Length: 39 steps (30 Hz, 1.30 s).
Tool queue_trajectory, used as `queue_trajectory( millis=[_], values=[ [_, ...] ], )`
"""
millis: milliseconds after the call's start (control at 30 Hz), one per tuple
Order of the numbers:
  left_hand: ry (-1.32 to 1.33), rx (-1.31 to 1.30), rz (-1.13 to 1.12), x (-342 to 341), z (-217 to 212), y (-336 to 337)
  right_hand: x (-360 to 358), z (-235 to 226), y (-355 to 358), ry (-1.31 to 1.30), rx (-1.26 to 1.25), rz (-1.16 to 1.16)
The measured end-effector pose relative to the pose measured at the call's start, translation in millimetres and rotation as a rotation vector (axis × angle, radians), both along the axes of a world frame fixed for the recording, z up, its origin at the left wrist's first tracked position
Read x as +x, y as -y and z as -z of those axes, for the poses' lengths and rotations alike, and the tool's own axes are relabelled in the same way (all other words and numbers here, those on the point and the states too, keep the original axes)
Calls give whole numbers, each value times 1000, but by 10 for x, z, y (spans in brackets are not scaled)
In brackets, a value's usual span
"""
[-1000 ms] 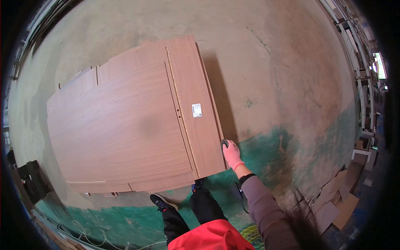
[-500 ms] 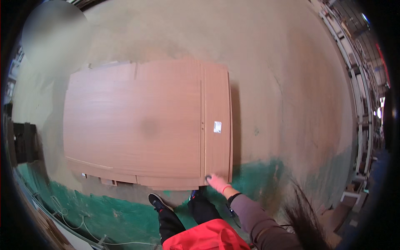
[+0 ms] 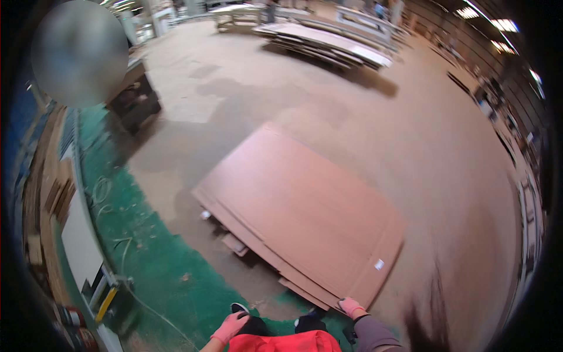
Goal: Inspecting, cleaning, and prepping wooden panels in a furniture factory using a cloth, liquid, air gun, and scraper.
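Note:
Low on the floor lies a stack of large brown cardboard sheets (image 3: pixel 299 199), with a small white label (image 3: pixel 379 264) near its right end. At the stack's near corner is my right hand (image 3: pixel 352 307), in a pink glove. Its fingers are closed, and a small dark patch shows at their tips; what they hold is not clear. My left hand (image 3: pixel 229 328), also pink-gloved, is low beside my knee, apart from the cardboard. Its fingers look stretched out, with nothing visible in them.
Green-painted floor (image 3: pixel 146 258) runs along the left, crossed by a thin pale cable (image 3: pixel 153 312). A long white panel (image 3: pixel 82 234) stands at far left. Further off are a dark box-like thing (image 3: pixel 136 102) and a pile of flat boards (image 3: pixel 322 44).
My view has swung left and up, so the cardboard appears turned and more of the hall shows. My left hand has come into view. My right hand stays at the stack's near corner.

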<state>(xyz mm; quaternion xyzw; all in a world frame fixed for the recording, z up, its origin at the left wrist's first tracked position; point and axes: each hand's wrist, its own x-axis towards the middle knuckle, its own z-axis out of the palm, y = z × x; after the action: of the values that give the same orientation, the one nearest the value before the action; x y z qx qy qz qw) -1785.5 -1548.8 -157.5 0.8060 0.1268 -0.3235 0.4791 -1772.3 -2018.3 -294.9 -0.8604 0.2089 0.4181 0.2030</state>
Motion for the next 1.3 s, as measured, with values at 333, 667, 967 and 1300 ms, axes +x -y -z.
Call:
queue_trajectory(
  millis=[333, 667, 967, 1300],
  values=[
    [286, 182, -432, -316, -917, -2338, 1076, -425, -3114, 285, 247, -505],
    [100, -17, -966, -1618, -399, -3384, 2174, -1095, -5888, 166, 274, -848],
    [356, 316, -755, -638, 197, -4623, 3651, -229, -6989, -37, 170, -958],
    [-282, 148, -999, 5, 368, -6663, 5616, -589, -9346, 71, 453, -649]
  ],
)
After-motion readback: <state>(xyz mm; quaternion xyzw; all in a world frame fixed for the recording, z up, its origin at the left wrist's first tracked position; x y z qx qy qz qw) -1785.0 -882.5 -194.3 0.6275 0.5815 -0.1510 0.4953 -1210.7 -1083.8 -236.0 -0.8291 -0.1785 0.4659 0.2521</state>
